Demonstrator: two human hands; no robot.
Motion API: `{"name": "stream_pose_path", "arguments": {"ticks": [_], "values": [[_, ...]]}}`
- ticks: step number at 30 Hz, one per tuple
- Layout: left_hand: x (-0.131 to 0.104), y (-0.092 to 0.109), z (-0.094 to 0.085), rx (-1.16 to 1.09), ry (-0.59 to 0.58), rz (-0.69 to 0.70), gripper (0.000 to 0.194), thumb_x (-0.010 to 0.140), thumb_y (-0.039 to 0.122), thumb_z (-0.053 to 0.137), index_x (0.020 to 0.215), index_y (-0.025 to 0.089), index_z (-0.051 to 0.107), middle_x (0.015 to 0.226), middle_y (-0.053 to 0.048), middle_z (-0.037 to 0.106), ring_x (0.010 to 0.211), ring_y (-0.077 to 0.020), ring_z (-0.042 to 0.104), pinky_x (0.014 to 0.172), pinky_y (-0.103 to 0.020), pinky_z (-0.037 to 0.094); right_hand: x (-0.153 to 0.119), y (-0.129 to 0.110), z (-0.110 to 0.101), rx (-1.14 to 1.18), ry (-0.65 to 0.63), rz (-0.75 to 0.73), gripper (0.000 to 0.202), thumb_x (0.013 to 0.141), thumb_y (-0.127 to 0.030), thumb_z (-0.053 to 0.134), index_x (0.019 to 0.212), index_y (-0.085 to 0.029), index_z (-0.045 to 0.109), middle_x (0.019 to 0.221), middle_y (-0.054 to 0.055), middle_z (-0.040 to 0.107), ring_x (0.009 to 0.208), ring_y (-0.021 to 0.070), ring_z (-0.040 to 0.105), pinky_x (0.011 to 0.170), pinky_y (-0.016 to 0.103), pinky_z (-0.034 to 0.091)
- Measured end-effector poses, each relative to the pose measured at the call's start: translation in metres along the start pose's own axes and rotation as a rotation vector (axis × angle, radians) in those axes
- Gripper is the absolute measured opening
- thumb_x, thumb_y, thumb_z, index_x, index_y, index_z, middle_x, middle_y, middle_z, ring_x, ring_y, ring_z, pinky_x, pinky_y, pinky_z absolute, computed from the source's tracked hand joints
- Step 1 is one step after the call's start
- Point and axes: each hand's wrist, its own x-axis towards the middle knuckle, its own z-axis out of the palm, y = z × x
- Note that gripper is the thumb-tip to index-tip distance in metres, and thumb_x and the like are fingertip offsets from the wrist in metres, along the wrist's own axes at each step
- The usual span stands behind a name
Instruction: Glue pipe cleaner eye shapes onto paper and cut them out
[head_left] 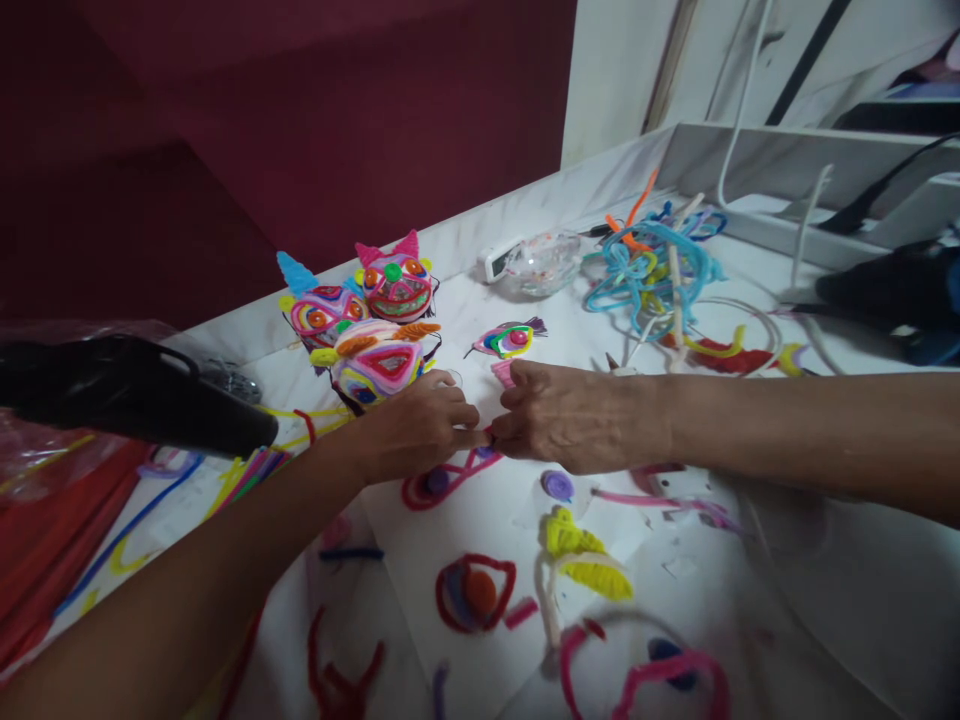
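My left hand (420, 428) and my right hand (559, 415) meet over the middle of the white paper, their fingertips nearly touching. Both are closed in a pinch, and what lies between the fingers is mostly hidden. Right below them is a pink pipe-cleaner outline (420, 494) with a dark purple coil (437, 481); its far end runs in under my fingertips. A bit of pink pipe cleaner (504, 373) shows behind my right hand. Closer to me lies a red-edged eye shape (512, 582) with an orange coil (480, 594).
Several colourful pipe-cleaner animal heads (394, 285) stand at the back left. A black nozzle-like tool (217, 405) juts in from the left. Tangled blue pipe cleaners (697, 265) lie at the back right. Yellow ear-like pieces (596, 575) and a purple coil (557, 486) are nearby.
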Motion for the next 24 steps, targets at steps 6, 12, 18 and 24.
{"name": "stream_pose_path", "arguments": {"ticks": [6, 12, 18, 24], "values": [[-0.001, -0.001, -0.001, -0.089, -0.083, 0.004, 0.030, 0.100, 0.013, 0.048, 0.115, 0.025, 0.071, 0.098, -0.002, 0.071, 0.088, -0.0172, 0.059, 0.097, -0.039, 0.036, -0.004, 0.003, -0.007, 0.237, -0.030, 0.034, 0.013, 0.087, -0.009, 0.066, 0.094, -0.019, 0.071, 0.099, 0.004, 0.074, 0.092, 0.0227, 0.064, 0.085, 0.042, 0.034], [-0.002, -0.001, -0.003, -0.150, -0.119, -0.038, 0.034, 0.094, 0.012, 0.054, 0.120, 0.026, 0.071, 0.110, -0.003, 0.070, 0.094, -0.0202, 0.058, 0.095, -0.039, 0.038, -0.007, 0.014, -0.008, 0.488, -0.027, 0.078, 0.032, 0.086, 0.003, 0.059, 0.105, -0.018, 0.074, 0.101, 0.005, 0.075, 0.095, 0.0192, 0.065, 0.083, 0.033, 0.039], [-0.004, 0.000, -0.001, -0.156, -0.118, -0.054, 0.036, 0.094, 0.013, 0.053, 0.123, 0.027, 0.070, 0.112, -0.003, 0.070, 0.095, -0.0223, 0.058, 0.094, -0.041, 0.039, -0.003, 0.017, -0.001, 0.514, -0.024, 0.036, 0.041, 0.084, 0.005, 0.061, 0.116, -0.019, 0.073, 0.104, 0.004, 0.073, 0.097, 0.0189, 0.065, 0.084, 0.032, 0.040], [-0.002, -0.002, -0.001, -0.137, -0.110, -0.028, 0.032, 0.097, 0.015, 0.050, 0.119, 0.027, 0.071, 0.107, -0.003, 0.070, 0.094, -0.0215, 0.059, 0.096, -0.042, 0.039, 0.000, 0.019, -0.004, 0.384, -0.060, -0.007, 0.039, 0.088, 0.000, 0.060, 0.117, -0.023, 0.071, 0.103, 0.003, 0.073, 0.095, 0.0205, 0.065, 0.083, 0.037, 0.039]]}}
